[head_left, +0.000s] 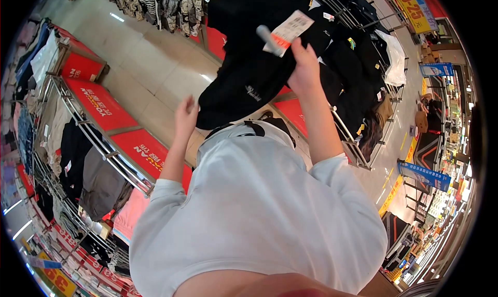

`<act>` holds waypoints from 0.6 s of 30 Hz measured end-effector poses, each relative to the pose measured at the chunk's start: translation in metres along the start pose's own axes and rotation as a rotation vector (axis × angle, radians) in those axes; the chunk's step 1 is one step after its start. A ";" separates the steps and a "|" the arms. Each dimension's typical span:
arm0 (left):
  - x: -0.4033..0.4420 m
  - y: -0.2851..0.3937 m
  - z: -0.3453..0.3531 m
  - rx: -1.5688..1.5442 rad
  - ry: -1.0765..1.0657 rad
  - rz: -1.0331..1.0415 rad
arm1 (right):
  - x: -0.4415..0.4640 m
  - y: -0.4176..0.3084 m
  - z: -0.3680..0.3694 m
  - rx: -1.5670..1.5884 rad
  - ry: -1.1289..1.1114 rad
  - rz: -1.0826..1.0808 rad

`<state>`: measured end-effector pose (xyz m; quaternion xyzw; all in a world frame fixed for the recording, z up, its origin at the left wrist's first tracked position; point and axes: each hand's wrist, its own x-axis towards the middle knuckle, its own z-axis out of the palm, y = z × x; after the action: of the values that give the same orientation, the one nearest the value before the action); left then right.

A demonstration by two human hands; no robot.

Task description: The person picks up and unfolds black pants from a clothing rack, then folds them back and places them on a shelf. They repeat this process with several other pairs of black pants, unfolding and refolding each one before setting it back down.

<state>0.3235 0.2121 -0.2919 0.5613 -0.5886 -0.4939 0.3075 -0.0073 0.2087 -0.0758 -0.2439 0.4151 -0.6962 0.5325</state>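
A black garment [244,63] with small white lettering hangs between my two hands. My right hand [304,68] grips its upper right edge, beside a white and orange price tag [295,29]. A grey, blurred cylindrical piece [267,37] lies against the tag. At the garment's lower left edge, my left hand [187,114] has its fingers bent together against the cloth; the fingertips are partly hidden there.
Dark folded clothes [353,63] lie in a metal rack to the right. Another rack [98,136] with red panels curves along the left. Patterned clothes [150,6] hang at the top. Tiled floor [150,68] shows between the racks.
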 end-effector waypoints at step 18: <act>0.046 0.227 0.014 -0.213 -0.523 0.368 | -0.088 -0.022 -0.034 -0.631 -0.298 0.141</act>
<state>0.2212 0.1445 -0.0945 0.2647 -0.6840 -0.6161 0.2872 -0.0179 0.3045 -0.0668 -0.4657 0.5433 -0.4521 0.5324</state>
